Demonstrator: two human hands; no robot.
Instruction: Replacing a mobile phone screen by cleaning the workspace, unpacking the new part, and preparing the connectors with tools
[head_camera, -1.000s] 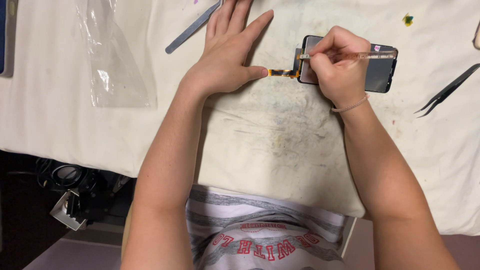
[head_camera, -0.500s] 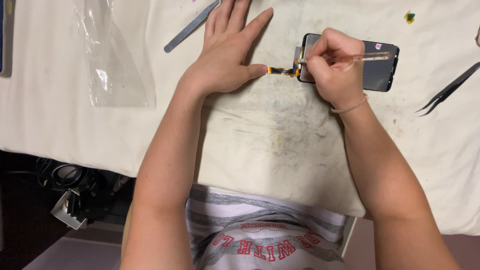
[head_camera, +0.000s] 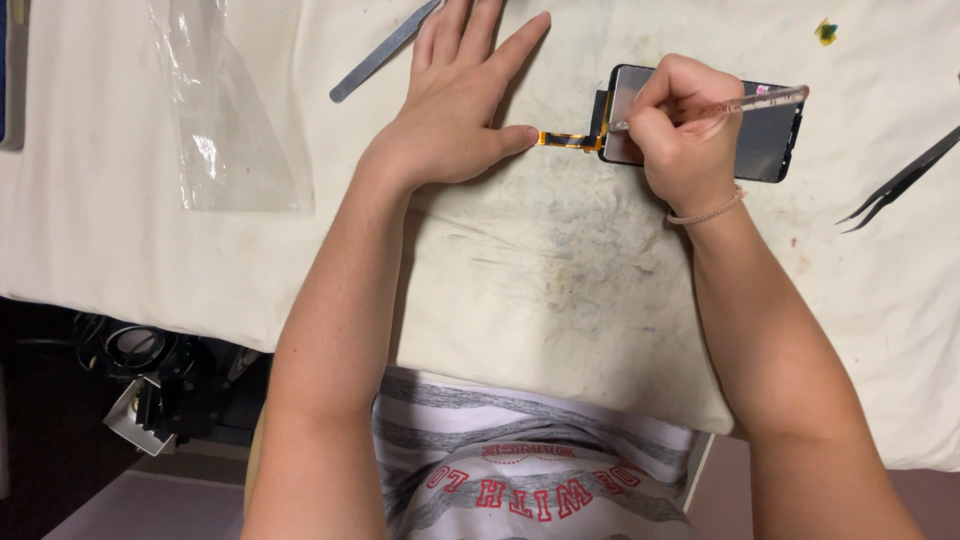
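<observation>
— What is lying under everything?

— A big cream cloth (head_camera: 560, 300) is covering the table. It is showing grey smudges and scratchy marks in the middle, and soft light is falling evenly on it.

— And below the table edge?

— It is getting dark down there. A pile of black cables (head_camera: 130, 350) is sitting in the shadow at the left, and a bit of pale floor (head_camera: 110, 500) is peeking out beneath them.

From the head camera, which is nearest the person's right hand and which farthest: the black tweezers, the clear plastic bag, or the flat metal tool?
Measured from the right hand, which grips a clear pink-tipped tool over the phone screen:
1. Black tweezers, just to its right on the cloth.
2. Flat metal tool, beyond the left hand, top centre.
3. Clear plastic bag, far left.
</observation>
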